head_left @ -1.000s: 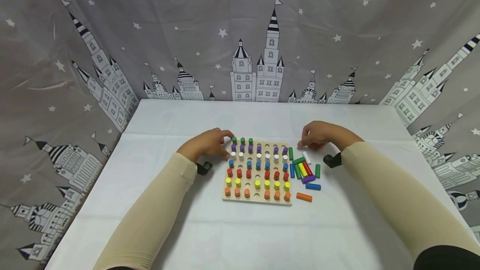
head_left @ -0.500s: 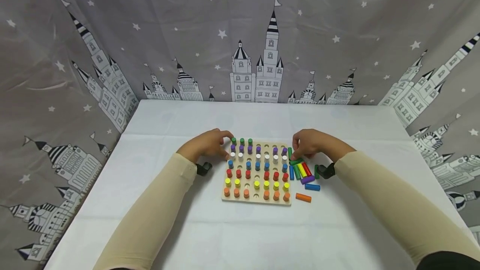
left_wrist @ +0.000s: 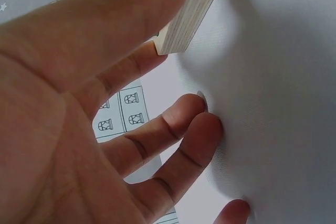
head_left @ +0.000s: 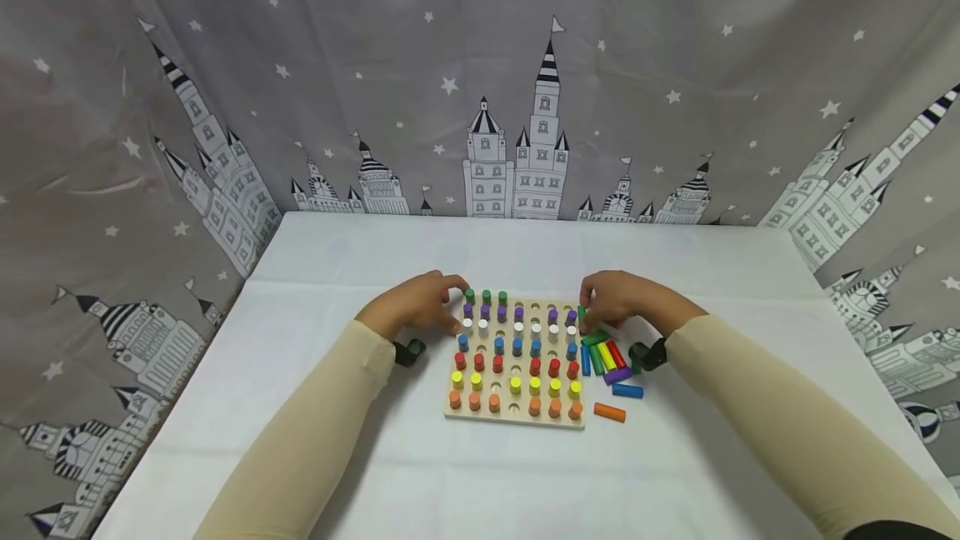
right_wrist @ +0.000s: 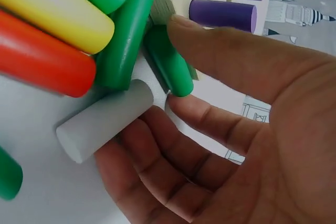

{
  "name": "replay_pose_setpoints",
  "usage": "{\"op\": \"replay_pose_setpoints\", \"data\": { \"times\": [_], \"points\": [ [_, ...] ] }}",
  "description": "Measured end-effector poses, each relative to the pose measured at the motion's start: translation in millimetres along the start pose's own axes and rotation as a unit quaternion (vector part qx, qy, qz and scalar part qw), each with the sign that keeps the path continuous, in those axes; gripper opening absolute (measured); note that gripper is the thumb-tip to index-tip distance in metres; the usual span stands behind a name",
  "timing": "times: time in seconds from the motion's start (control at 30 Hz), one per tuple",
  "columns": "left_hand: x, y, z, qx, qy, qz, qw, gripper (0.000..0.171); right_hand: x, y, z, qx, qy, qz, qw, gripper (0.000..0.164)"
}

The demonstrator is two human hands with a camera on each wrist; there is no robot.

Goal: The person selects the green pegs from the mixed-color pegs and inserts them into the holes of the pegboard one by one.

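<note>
A wooden pegboard [head_left: 480, 415] bears rows of orange, yellow, red, blue, white, purple and green pegs. My left hand [head_left: 416, 305] holds its far left corner, the thumb along the side edge and the index finger at the corner; the other left fingers touch the cloth. Beside the board's far right side, my right hand [head_left: 618, 300] has its thumb and index finger at a green peg [right_wrist: 170, 61] lying against the board edge. A loose white peg [right_wrist: 105, 121] rests against the other right fingers, and another green peg [right_wrist: 126, 35] lies close by.
Right of the board lie a yellow peg [head_left: 606, 355], a red peg [head_left: 616, 353], a purple peg [head_left: 618, 376], blue pegs and an orange peg [head_left: 609, 412]. A grey castle-print curtain [head_left: 420, 90] hangs behind the white table [head_left: 360, 473].
My right hand has moved left and toward the board, from above the loose pegs to the green peg at its edge. The left hand stays at the corner. The head view has tilted slightly up.
</note>
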State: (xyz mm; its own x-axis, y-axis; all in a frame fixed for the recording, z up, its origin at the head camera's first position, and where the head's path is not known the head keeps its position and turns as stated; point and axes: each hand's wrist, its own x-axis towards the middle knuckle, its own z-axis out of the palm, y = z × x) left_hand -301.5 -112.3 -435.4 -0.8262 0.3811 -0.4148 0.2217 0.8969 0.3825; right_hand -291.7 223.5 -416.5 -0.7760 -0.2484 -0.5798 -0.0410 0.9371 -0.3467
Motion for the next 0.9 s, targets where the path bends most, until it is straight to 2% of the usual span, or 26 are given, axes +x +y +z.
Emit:
{"op": "replay_pose_setpoints", "data": {
  "times": [0.23,0.5,0.7,0.9],
  "points": [
    [-1.2,2.0,-3.7,0.003,-0.003,0.004,1.0000,0.067,4.5,-4.0,0.9,0.001,0.019,-0.001,1.000,0.024],
    [-1.0,3.0,-2.7,-0.001,-0.005,0.000,1.0000,0.066,6.5,-3.8,2.5,-0.041,0.100,0.019,0.994,0.012],
    [-2.3,4.9,-3.8,0.001,-0.012,-0.002,0.9999,0.067,9.9,4.9,-1.1,0.026,0.133,-0.020,0.991,0.012],
    [-3.4,4.9,-5.2,0.003,-0.009,-0.002,1.0000,0.066,14.1,10.7,-3.3,0.053,0.154,-0.041,0.986,0.016]
  ]
}}
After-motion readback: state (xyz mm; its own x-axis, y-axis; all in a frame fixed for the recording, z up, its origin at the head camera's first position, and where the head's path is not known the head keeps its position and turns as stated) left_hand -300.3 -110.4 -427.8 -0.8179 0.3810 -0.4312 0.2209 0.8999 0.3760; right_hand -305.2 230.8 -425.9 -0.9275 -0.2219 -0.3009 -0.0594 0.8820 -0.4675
